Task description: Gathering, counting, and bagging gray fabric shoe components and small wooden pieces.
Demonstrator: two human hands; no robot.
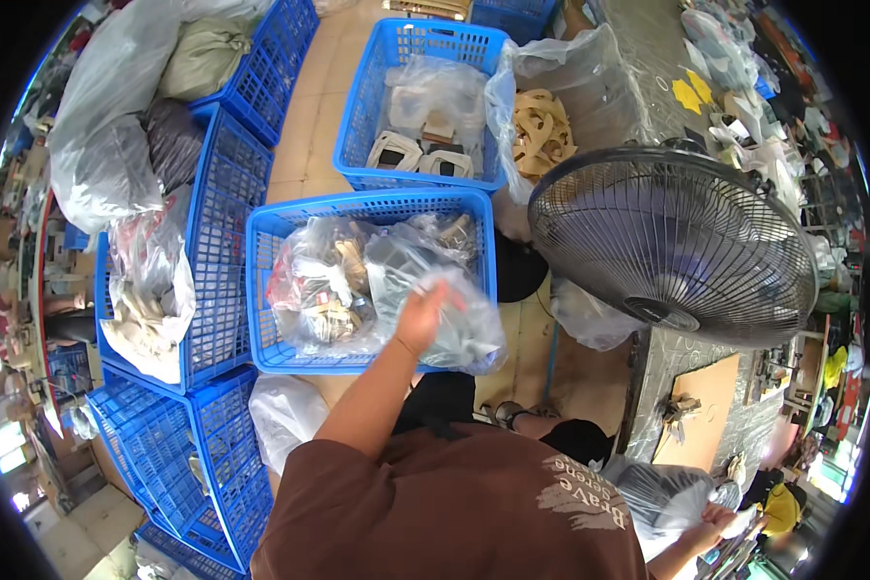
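My left hand (427, 311) is over the front right of a blue plastic crate (256, 290), against a clear plastic bag (474, 333) with dark contents. Its fingers are smeared by motion, so their grip does not show clearly. That bag hangs over the crate's right front corner. Other clear bags (324, 280) with tan, white and red pieces fill the crate's left side. Off to the lower right, by the worktable, my right hand (713, 527) pinches the edge of a clear plastic bag (662, 498) that looks dark inside.
A second blue crate (348, 126) with bagged items stands behind the first. A large black fan (672, 242) stands close on the right, beside a bag of tan strips (541, 130). Stacked blue crates (217, 261) line the left. Cardboard (701, 411) lies on the worktable (614, 48).
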